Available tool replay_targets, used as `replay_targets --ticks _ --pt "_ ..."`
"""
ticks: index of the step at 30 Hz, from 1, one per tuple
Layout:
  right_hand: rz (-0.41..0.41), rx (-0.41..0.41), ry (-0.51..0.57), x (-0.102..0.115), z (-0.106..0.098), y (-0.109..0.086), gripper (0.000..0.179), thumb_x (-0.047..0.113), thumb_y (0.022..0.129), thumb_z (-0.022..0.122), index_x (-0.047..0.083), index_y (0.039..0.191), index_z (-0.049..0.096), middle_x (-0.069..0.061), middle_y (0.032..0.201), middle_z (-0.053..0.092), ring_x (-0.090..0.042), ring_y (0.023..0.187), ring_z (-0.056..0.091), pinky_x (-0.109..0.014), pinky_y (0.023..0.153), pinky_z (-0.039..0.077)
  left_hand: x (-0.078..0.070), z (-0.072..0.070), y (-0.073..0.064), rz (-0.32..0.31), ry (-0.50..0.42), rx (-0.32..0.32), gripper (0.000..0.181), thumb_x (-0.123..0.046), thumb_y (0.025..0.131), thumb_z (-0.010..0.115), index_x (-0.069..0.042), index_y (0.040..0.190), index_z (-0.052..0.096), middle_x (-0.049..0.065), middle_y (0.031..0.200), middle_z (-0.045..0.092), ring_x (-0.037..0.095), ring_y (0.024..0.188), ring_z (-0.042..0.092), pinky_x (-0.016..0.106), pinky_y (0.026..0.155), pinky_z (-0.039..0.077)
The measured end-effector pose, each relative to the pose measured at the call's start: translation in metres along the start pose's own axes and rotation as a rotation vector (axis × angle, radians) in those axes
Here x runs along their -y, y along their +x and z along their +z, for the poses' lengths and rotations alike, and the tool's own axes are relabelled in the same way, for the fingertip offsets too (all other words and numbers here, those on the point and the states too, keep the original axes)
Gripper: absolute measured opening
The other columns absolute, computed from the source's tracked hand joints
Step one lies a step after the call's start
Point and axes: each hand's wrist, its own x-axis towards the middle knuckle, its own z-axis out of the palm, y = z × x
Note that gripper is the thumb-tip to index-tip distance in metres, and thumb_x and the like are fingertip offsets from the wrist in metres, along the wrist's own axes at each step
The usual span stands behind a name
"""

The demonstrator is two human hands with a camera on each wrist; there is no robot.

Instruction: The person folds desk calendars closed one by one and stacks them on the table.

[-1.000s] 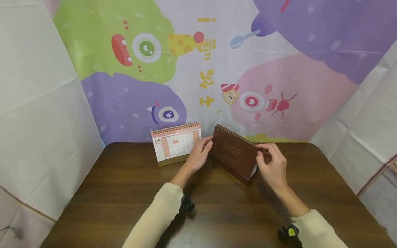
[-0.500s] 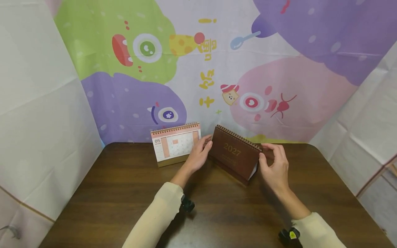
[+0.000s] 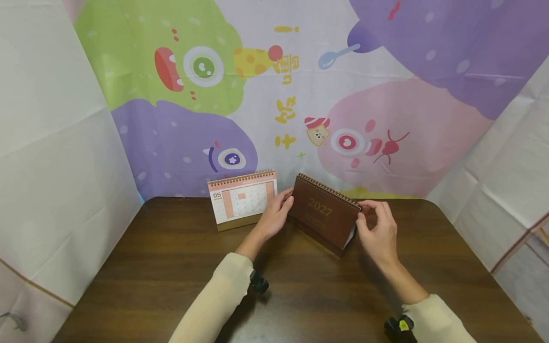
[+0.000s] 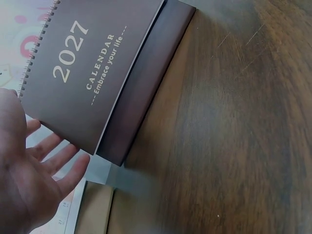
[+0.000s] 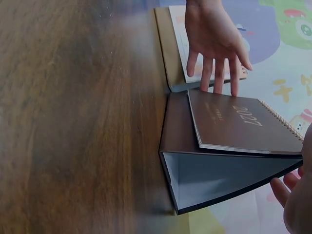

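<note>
A brown desk calendar (image 3: 319, 209) marked 2027 stands tent-like on the table, turned at an angle, its spiral binding on top. My left hand (image 3: 276, 215) lies along its left side, fingers extended, the fingertips right at the edge in the left wrist view. With bent fingers and thumb, my right hand (image 3: 381, 232) pinches the upper right corner; some of its fingers (image 5: 280, 191) show behind the back panel. To the left stands a pink-and-white desk calendar (image 3: 244, 200) open at 05, partly covered by my left hand.
The dark wooden table (image 3: 317, 305) ends at a printed cloth backdrop (image 3: 296, 100) just behind the calendars. White cloth sides (image 3: 51, 143) hang at left and right. A black wrist camera (image 3: 259, 282) sits at the left cuff.
My right hand drew slightly off the brown calendar's corner to the right, then came back onto it. My left hand and both calendars hardly moved.
</note>
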Motion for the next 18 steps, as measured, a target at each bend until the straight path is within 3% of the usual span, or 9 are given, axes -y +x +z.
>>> replay_targets --ticks 8,18 --pt "0.013 -0.007 -0.001 -0.006 0.002 0.002 0.032 -0.020 0.091 0.067 -0.006 0.119 0.076 -0.023 0.108 0.069 0.000 0.099 0.061 -0.003 0.085 0.052 0.001 -0.005 -0.007 0.000 0.008 -0.002 0.065 -0.058 0.119 0.045 -0.016 0.167 0.054 0.013 0.170 0.060 0.038 0.153 0.061 0.059 0.129 0.049" --pt "0.039 -0.036 0.026 -0.010 0.005 0.005 0.031 -0.021 0.090 0.065 -0.009 0.117 0.075 -0.024 0.106 0.068 0.000 0.099 0.061 -0.003 0.087 0.052 0.014 -0.008 -0.010 0.001 0.030 0.008 0.072 -0.073 0.115 0.042 -0.025 0.167 0.054 0.010 0.168 0.062 0.036 0.153 0.062 0.061 0.128 0.049"
